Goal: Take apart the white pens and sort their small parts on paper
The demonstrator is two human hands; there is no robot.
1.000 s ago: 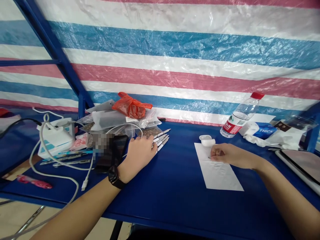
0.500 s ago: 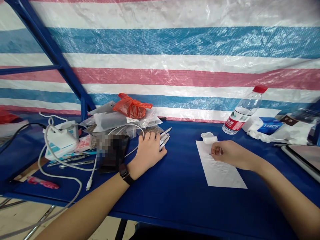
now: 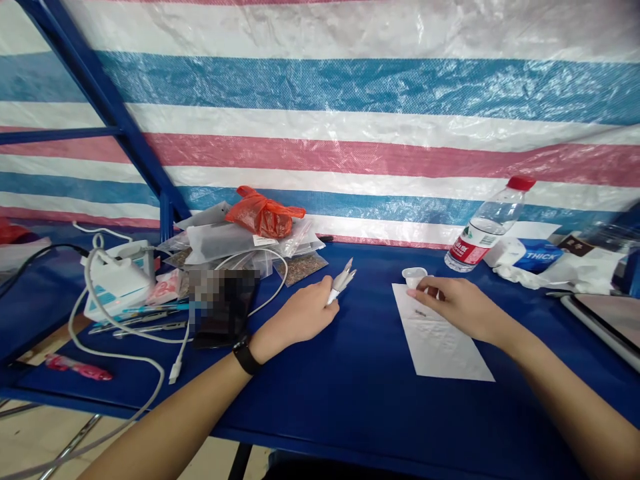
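Several white pens (image 3: 341,283) with pointed grey tips are bunched in my left hand (image 3: 303,310), whose fingers are wrapped round them just above the blue table. My right hand (image 3: 457,303) has its thumb and fingers closed on a small white case (image 3: 414,273) with its lid raised; the fingers hide most of its body. Below this hand lies a creased sheet of white paper (image 3: 445,357). On the paper, by the thumb, rests a tiny dark piece (image 3: 421,313), too small to name.
At the left are plastic bags of brown bits (image 3: 303,268), an orange bag (image 3: 265,215), a dark phone (image 3: 235,303), white cables, tweezers-like tools and a pink pen (image 3: 77,367). A water bottle (image 3: 483,233), a tissue pack (image 3: 537,255) and a tablet-like device (image 3: 605,320) stand or lie right.
My left hand has gathered the pens and turned, bringing their tips up and right. My right hand has moved from the tiny dark piece, left on the paper, to the white case.
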